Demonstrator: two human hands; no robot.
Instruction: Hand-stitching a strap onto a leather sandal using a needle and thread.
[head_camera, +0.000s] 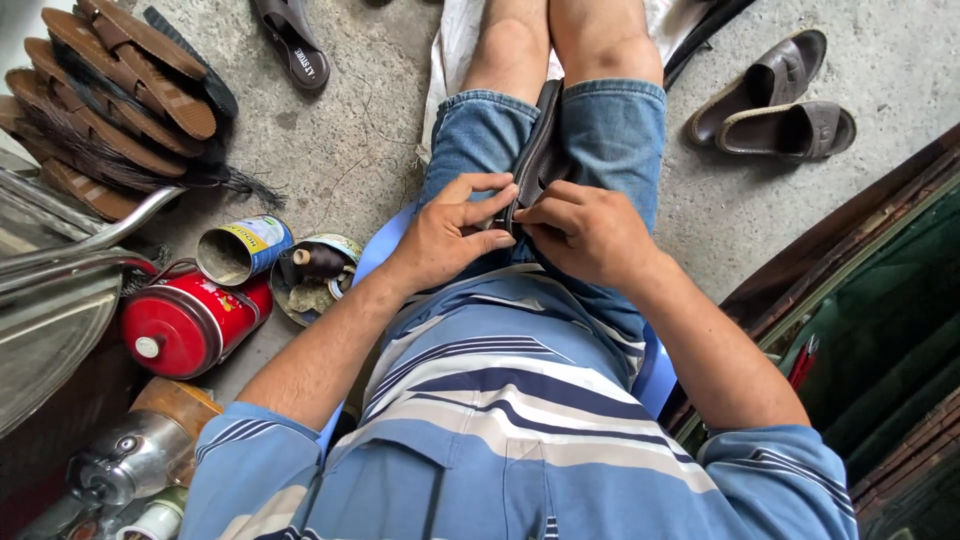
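a dark brown leather shoe piece (540, 150) lies clamped between the denim-clad knees. the left hand (450, 240) pinches its near edge, and the right hand (585, 235) grips the same edge, fingers closed. this looks like mid-stitching; the next pull needs steady tension.

- A dark brown leather piece (540, 150) is held upright between the knees, clamped by denim shorts (610, 130).
- Its near edge is pinched by the left hand (450, 235), thumb and forefinger closed on it.
- The same edge is gripped from the other side by the right hand (585, 235); the two hands are touching.
- A blue plastic stool (650, 375) is seen under the seated person.
- On the concrete floor (350, 140), a red canister (190, 320), an open tin can (240, 248) and a thread spool (318, 260) are noted left.
- A pair of brown sandals (775, 100) lies right; stacked soles (110, 90) lie upper left.
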